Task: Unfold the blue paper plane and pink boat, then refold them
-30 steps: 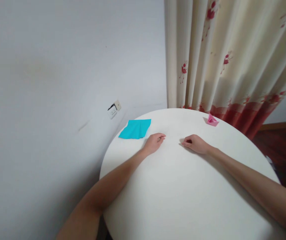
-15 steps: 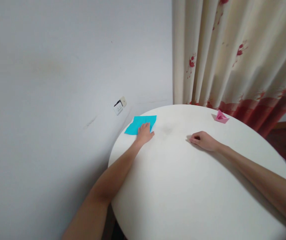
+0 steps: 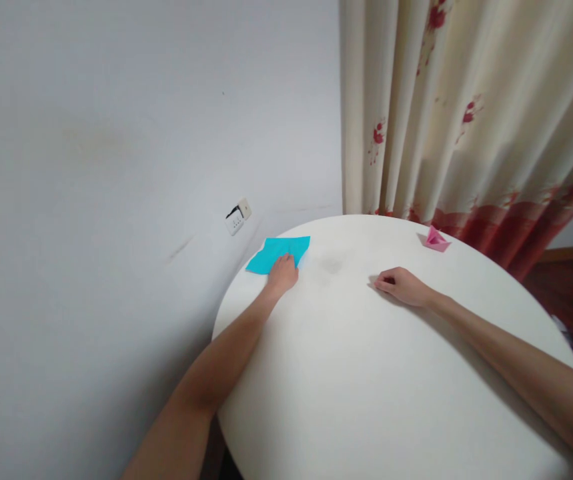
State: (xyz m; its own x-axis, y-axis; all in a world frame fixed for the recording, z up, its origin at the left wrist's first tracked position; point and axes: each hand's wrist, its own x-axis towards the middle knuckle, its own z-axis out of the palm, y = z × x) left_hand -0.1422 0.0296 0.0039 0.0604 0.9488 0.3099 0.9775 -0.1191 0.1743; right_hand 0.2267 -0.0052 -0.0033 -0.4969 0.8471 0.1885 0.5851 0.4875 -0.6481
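Note:
A sheet of bright blue paper (image 3: 277, 252) lies near the far left edge of the round white table (image 3: 346, 373). Its near edge is gripped by my left hand (image 3: 283, 272), with the fingers curled and the thumb drawn in. The paper's right side lifts slightly off the tabletop. My right hand (image 3: 402, 287) rests on its side on the table, fingers loosely closed around a hollow with nothing seen inside. Beyond it, toward the far right edge, stands a small pink folded paper boat (image 3: 436, 241), apart from both hands.
A white wall (image 3: 116, 267) runs close along the table's left side, carrying a power socket (image 3: 235, 222) beside a second small plate. Cream curtains (image 3: 416, 133) with red flowers hang behind the table. Dark red floor (image 3: 571, 287) shows at right.
My left hand has gone from fingers spread flat on the blue paper to fingers closed at its near edge. The right hand keeps its pose. The view has shifted slightly.

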